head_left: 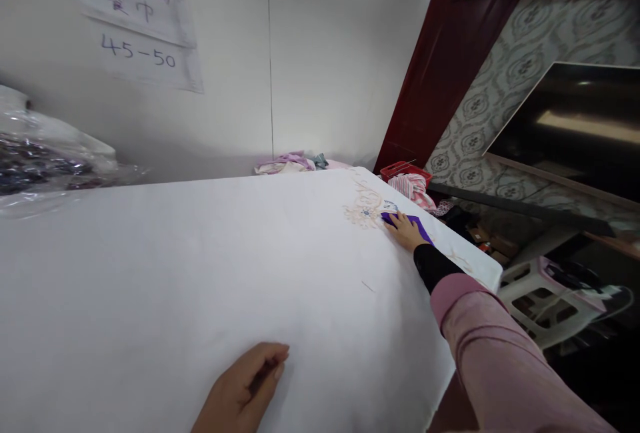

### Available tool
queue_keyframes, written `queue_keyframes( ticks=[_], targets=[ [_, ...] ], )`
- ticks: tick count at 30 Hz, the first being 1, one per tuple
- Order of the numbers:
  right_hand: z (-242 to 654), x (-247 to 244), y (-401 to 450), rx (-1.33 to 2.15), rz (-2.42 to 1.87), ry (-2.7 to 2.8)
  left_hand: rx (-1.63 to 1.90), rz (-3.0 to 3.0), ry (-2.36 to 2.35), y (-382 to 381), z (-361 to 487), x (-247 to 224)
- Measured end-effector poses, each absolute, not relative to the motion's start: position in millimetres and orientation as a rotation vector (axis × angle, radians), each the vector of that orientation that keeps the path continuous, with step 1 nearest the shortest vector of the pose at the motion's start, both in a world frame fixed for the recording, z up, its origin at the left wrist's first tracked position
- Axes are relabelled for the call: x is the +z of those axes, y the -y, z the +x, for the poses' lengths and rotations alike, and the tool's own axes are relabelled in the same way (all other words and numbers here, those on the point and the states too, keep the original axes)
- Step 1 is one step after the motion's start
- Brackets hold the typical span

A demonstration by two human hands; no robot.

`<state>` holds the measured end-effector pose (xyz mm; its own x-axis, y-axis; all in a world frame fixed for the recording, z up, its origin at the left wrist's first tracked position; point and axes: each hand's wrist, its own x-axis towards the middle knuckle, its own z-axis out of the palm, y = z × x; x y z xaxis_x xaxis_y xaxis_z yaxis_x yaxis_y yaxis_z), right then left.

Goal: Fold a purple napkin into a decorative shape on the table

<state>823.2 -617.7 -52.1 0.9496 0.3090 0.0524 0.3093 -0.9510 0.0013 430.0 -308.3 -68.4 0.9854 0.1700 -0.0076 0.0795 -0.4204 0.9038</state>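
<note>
My right hand (406, 231) reaches to the far right part of the white tabletop (210, 273). Its fingers lie spread over a folded purple cloth (423, 227), covering part of it. Beside the cloth, a pale orange and blue floral pattern (367, 213) shows on the table covering. Near the bottom edge of the view is my left hand (245, 386), above the bare white surface. Its fingers are loosely curved, with a gap between thumb and fingertips and nothing visible in them.
Clear plastic wrapping (45, 153) sits at the back left. Crumpled lilac and white fabric (287, 162) lies along the far edge. Beyond the right corner are a red basket (395, 169), a pink striped cloth (414, 187) and a white stool (543, 309). Handwritten paper (145, 63) hangs on the wall.
</note>
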Motion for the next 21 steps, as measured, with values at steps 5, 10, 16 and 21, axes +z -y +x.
queue_keyframes(
  ticks=[5, 10, 16, 21],
  targets=[
    [799, -50, 647, -0.360, -3.110, 0.345, 0.103, 1.977, -0.181, 308, 430, -69],
    [775, -52, 672, -0.208, -3.114, 0.154, 0.080, 1.993, -0.189, 305, 433, -73],
    [735, -47, 662, -0.259, -3.050, 0.214, 0.069, 2.047, -0.194, 302, 436, -79],
    [666, -52, 622, 0.003, -2.948, 0.598, 0.079, 2.044, -0.178, 301, 442, -77]
  ],
)
